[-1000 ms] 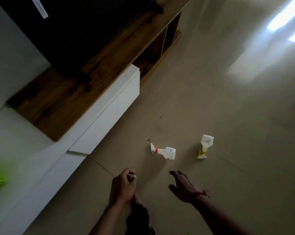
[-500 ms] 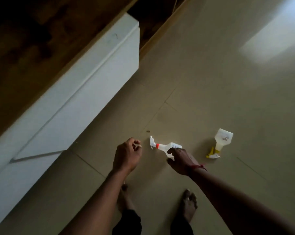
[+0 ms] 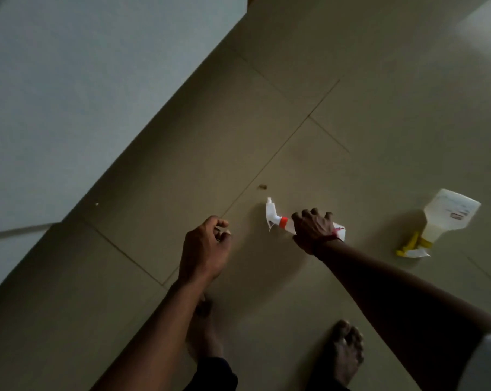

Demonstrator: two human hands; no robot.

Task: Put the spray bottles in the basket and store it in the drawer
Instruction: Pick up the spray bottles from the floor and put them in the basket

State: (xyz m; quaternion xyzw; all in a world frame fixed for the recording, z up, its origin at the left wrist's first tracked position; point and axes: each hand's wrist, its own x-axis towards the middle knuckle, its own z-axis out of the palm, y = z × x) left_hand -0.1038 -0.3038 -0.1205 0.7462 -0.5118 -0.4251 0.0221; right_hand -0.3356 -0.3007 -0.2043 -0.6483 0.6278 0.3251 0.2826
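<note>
A white spray bottle with a red collar (image 3: 275,218) lies on the floor, its nozzle pointing left. My right hand (image 3: 314,230) is closed over its body, covering most of it. A second white spray bottle with a yellow trigger (image 3: 447,218) lies on the floor to the right, untouched. My left hand (image 3: 206,246) hovers just left of the first bottle with its fingers curled and nothing in it. The basket is out of view. The white drawer front (image 3: 78,88) fills the upper left.
The floor is beige tile (image 3: 351,94) with dark grout lines. A small brown speck (image 3: 262,187) lies just beyond the red-collared bottle. My bare feet (image 3: 347,351) stand at the bottom of the view.
The camera has dropped closer to the floor, so the wooden top has left the view. My right hand has reached forward and closed over the red-collared bottle. My left hand stayed curled.
</note>
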